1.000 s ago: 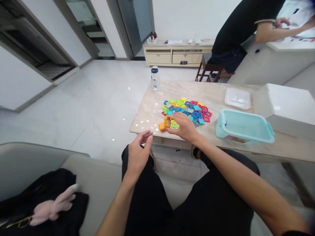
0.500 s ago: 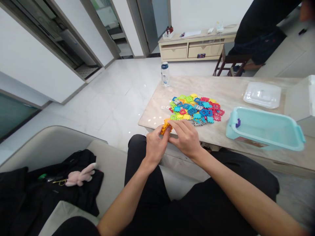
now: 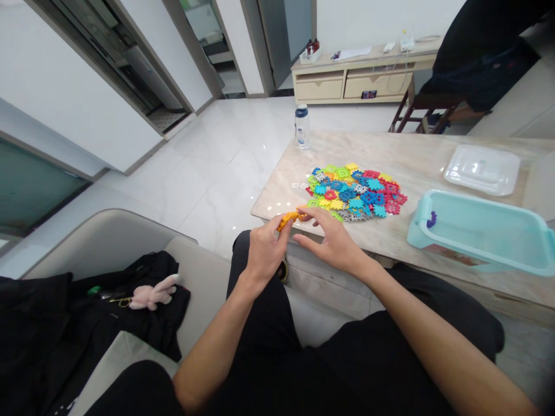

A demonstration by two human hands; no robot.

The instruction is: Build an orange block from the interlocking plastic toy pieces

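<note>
My left hand (image 3: 265,252) is shut on a short chain of orange interlocking plastic pieces (image 3: 290,219), held just off the near edge of the marble-topped table (image 3: 416,147). My right hand (image 3: 333,242) is beside it, fingers spread and curved, its fingertips close to the chain's right end. Just beyond both hands lies a loose pile of multicoloured square plastic pieces (image 3: 353,193). Part of the chain is hidden by my left fingers.
On the table stand a water bottle (image 3: 302,127), a clear plastic lid (image 3: 482,170) and a teal plastic box (image 3: 483,199). My knees are below the table edge. A sofa (image 3: 203,271) at left holds black cloth and a pink plush rabbit (image 3: 151,294).
The orange pieces have gone from the table into my left hand. My right hand has loosened and drawn back from them. The whole view has swung, with the table shifting right.
</note>
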